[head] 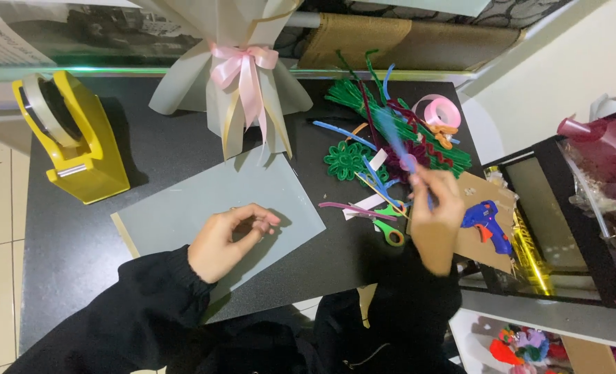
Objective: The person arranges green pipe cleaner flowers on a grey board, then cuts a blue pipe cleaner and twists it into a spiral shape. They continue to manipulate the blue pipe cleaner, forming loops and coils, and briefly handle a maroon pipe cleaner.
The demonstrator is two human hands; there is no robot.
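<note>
Blue pipe cleaner (393,142) — upright, tilted left

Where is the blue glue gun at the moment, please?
In the head view, the blue glue gun lies on brown cardboard, just right of the right hand.

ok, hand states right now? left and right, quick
Left hand: fingers curled, holding nothing visible, over the grey sheet.
Right hand: closed on a blue pipe cleaner, blurred.
</note>
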